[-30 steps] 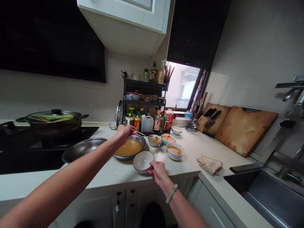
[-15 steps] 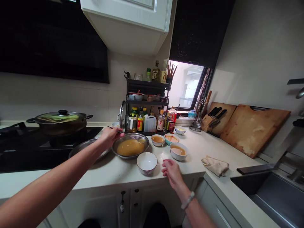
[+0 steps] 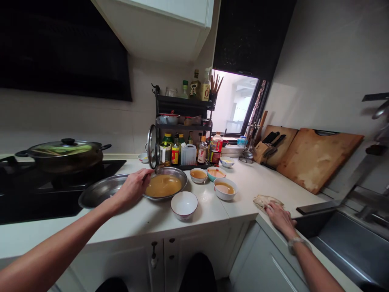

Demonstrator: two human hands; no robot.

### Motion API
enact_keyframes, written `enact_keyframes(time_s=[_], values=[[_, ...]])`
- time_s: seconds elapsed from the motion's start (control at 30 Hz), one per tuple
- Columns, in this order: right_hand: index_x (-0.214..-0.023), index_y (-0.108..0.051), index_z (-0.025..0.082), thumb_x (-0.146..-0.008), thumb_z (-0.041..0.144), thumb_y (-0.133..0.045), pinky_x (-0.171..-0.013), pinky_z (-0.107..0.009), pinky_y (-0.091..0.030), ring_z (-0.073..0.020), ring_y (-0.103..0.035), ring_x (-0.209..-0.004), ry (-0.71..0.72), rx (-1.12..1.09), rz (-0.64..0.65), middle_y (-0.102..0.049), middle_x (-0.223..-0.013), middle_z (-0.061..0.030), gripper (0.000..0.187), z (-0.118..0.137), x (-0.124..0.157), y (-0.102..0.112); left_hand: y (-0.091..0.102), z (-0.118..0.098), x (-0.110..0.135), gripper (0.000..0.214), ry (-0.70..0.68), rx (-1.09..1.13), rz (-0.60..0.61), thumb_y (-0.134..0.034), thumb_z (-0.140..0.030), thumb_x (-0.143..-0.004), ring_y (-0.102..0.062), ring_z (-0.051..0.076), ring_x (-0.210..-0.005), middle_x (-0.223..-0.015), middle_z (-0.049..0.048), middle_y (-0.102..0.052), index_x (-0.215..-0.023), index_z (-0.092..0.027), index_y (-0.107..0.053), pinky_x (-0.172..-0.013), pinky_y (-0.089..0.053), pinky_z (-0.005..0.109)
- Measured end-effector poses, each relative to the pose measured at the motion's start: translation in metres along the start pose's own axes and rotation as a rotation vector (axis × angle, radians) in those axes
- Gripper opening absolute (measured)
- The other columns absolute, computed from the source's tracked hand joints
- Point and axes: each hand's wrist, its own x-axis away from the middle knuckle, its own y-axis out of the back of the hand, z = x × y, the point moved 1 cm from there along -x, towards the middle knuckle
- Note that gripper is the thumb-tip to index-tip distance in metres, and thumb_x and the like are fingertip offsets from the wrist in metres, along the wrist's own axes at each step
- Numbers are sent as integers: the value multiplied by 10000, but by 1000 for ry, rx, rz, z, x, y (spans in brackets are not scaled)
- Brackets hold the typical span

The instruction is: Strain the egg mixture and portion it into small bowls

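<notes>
Wide round silver metal basin (image 3: 184, 181): It sits on the flat white counter (image 3: 136, 223). Yellow-brown liquid (image 3: 165, 187) is in it. It is the middle of the clock, with 12 on the far side.
Left hand (image 3: 135, 187): At 9 o'clock, just beside the basin's rim. The fingers are curled and pressed together, pinching a thin dark handle (image 3: 154, 168). Most of that handle is hidden.
Round white bowl with a thin dark rim (image 3: 184, 207): Near, between 4 and 5 o'clock. Its bare white inside shows.
Bowls with brown liquid: A small round patterned bowl (image 3: 198, 181) is near, between 2 and 3 o'clock. A round green bowl (image 3: 212, 179) is just beyond it. A deeper round white bowl (image 3: 225, 197) is at 3 o'clock.
Shallow silver metal pan (image 3: 101, 190): At 9 o'clock, past the left hand.
Right hand (image 3: 279, 217): Well apart, between 3 and 4 o'clock. The fingers are bent down onto a crumpled cream cloth (image 3: 263, 200). I cannot tell if they pinch it.
Dark metal sink (image 3: 343, 243): At 4 o'clock, beside that hand.
Black metal rack (image 3: 184, 127): At 12 o'clock, full of bottles (image 3: 202, 152).
Dark round pot with a clear lid (image 3: 65, 164): At 10 o'clock, on the black stove (image 3: 18, 198).
</notes>
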Motion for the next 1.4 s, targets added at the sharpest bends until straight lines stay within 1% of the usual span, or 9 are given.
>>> enact_keyframes(time_s=[0.13, 0.33, 0.4, 0.5, 0.7, 0.9, 1.1, 1.27, 1.4], values=[[-732, -569, 303, -742, 270, -471, -842, -527, -400, -357, -559, -965, 192, -43, -20, -642, -887, -109, 103, 37, 41, -7, 0, -1, 2, 339, 59, -2, -5, -373, -344, -846, -653, 212, -741, -901, 82, -712, -1004, -203, -638, -760, -481, 295], [-939, -564, 292, -875, 234, -430, -812, -443, -495, -273, -599, -896, 486, -480, 23, -599, -922, -61, 159, 149, 117, -30, 3, -10, 5, 340, 134, 26, -30, -389, -338, -812, -642, 200, -626, -664, 33, -686, -1001, -207, -640, -668, -482, 275], [-936, -588, 258, -886, 214, -406, -797, -452, -494, -280, -599, -880, 492, -419, 101, -607, -928, -78, 194, 184, 120, -44, 2, -12, 6, 335, 144, 35, -30, -391, -335, -813, -646, 197, -618, -649, 30, -688, -993, -203, -642, -657, -482, 270], [-1138, -587, 226, -874, 187, -430, -919, -518, -405, -354, -472, -1176, 531, -255, 237, -538, -1260, -138, 309, 225, 102, -67, 1, -12, 7, 324, 163, 55, -44, -400, -329, -815, -658, 197, -615, -624, 25, -691, -984, -202, -646, -652, -485, 264], [-1327, -490, 234, -805, 198, -576, -972, -470, -356, -329, -409, -1270, 733, -86, 522, -383, -1453, -153, 531, 260, 67, -99, 2, -11, 11, 327, 211, 121, -45, -406, -327, -809, -669, 196, -594, -587, 20, -687, -983, -188, -645, -626, -496, 261], [-1246, -549, 259, -865, 111, -416, -906, -411, -422, -272, -536, -1140, 789, -80, 365, -542, -1322, -86, 429, 235, 87, -80, 3, -13, 10, 355, 243, 145, -26, -387, -338, -808, -681, 194, -604, -597, 28, -696, -982, -167, -645, -623, -507, 257], [-915, -622, 209, -909, 177, -346, -817, -428, -470, -275, -598, -891, 753, -30, 192, -648, -956, -110, 278, 154, 114, -46, 6, -7, 12, 399, 237, 140, -23, -355, -374, -825, -688, 205, -621, -608, 30, -704, -998, -156, -642, -636, -520, 284], [-726, -560, 216, -900, 220, -334, -646, -372, -472, -232, -555, -659, 690, 33, -145, -562, -679, -75, 286, 57, 61, 6, 3, -1, 14, 401, 253, 166, -20, -358, -378, -823, -694, 200, -633, -616, 22, -710, -1007, -162, -641, -645, -529, 284], [-690, -587, 217, -859, 391, -394, -646, -458, -442, -341, -559, -865, 397, 154, -349, -577, -799, -179, 310, 26, 25, 38, -2, -3, 15, 410, 277, 218, -26, -364, -387, -821, -697, 200, -633, -615, 22, -711, -1021, -154, -637, -647, -535, 287]])
